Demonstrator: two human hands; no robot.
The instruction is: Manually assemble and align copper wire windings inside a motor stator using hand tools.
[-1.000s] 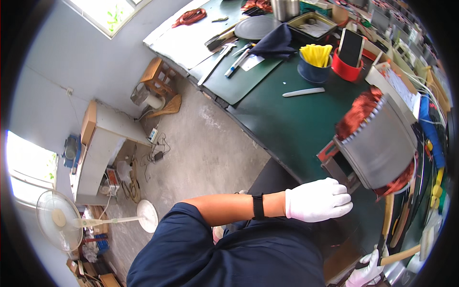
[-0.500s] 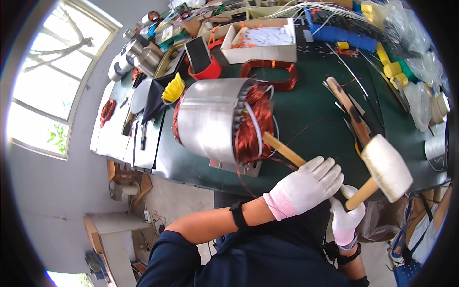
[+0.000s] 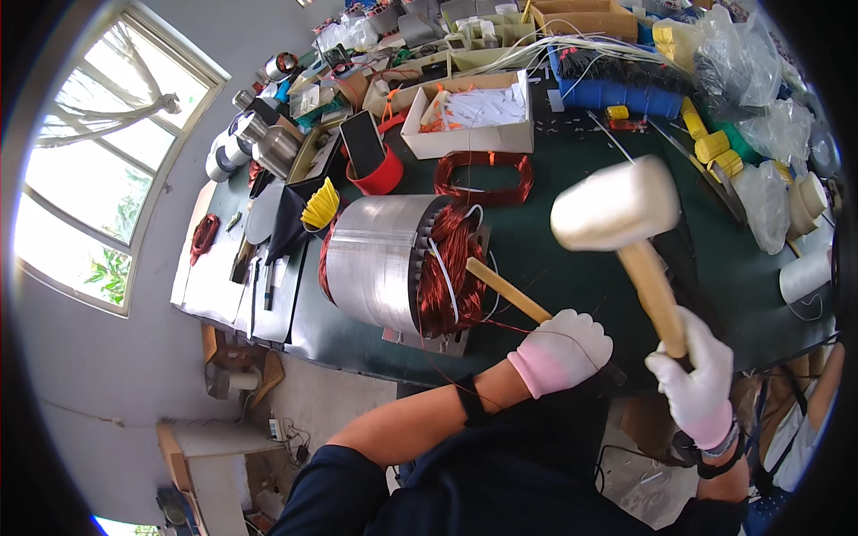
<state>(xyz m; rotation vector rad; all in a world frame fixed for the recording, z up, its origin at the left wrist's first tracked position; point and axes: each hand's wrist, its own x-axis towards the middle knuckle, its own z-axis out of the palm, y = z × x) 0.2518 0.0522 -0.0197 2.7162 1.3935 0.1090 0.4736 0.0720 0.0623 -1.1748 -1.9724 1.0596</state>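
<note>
A metal stator cylinder (image 3: 371, 268) lies on its side on the green table, with red-brown copper windings (image 3: 454, 290) bulging from its right end and white cord among them. My left hand (image 3: 563, 350), in a white glove with a pink cuff, is closed round a flat wooden stick (image 3: 509, 289). The stick's far tip meets the windings, touching or very close. My right hand (image 3: 700, 380), gloved too, grips the handle of a mallet (image 3: 617, 207). Its pale, motion-blurred head is raised above the table, apart from the stick. A thin copper wire crosses my left wrist.
Behind the stator are a wound copper coil (image 3: 487, 181), a red round holder (image 3: 376, 173) with a phone-like black slab, and a white box (image 3: 474, 112) of paper pieces. A blue bin (image 3: 617, 94), yellow rolls (image 3: 712, 146) and plastic bags (image 3: 764, 214) crowd the right.
The mallet has swung up and left, lifted by my right hand, which moved right, away from my left. My left fingers have curled into a fist round the stick. The view has shifted slightly.
</note>
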